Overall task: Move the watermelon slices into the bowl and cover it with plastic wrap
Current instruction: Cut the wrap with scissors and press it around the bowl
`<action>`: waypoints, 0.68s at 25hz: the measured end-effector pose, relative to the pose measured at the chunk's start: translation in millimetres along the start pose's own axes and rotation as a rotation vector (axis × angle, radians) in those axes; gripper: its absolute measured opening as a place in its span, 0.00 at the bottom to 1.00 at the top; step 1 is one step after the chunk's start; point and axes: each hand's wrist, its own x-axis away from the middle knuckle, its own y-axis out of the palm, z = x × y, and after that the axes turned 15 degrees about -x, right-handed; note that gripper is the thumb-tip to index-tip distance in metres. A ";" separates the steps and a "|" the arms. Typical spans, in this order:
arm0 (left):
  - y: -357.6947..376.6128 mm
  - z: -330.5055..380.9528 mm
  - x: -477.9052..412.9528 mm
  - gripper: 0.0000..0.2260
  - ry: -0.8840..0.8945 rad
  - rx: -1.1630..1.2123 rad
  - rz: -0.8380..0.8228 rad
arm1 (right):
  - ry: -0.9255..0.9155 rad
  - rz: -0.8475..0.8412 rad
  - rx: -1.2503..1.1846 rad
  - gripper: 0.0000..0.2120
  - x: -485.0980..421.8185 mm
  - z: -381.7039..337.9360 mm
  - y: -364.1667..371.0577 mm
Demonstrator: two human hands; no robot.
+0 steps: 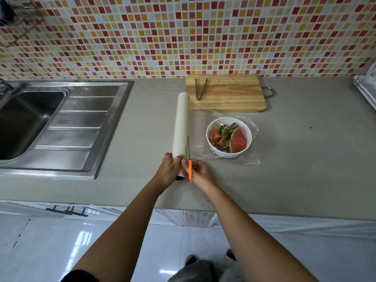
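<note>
Closest in, the left hand (169,169) is curled round the near end of the roll (181,125) and holds it down on the tabletop (305,159). Touching it, at 3 o'clock, the right hand (200,174) pinches the orange scissors (190,169). Their thin blade points away along the right side of the roll, where the plastic wrap (200,139) comes off. The wrap is a clear sheet that runs toward 3 o'clock and seems to lie over the bowl (207,135). The bowl sits at about 2 o'clock from the hands, with the watermelon slices (237,140) inside it. The wrap looks very light, thin and sticky. It will likely crumple and cling to itself, so it is best held by its edges and kept pulled flat. Farther off, at 12 o'clock from the bowl, tongs (200,88) lie on the cutting board (234,98).
</note>
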 end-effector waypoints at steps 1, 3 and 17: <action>-0.1 0.8 0.6 0.13 0.001 0.007 -0.006 | -0.008 0.004 -0.005 0.19 -1.8 -0.7 0.3; -0.2 1.5 1.5 0.13 -0.001 0.013 -0.006 | -0.007 0.024 -0.004 0.16 -4.9 -1.8 0.4; -2.5 6.0 3.7 0.14 -0.009 0.016 -0.008 | -0.004 0.068 0.020 0.20 -23.1 -15.1 5.2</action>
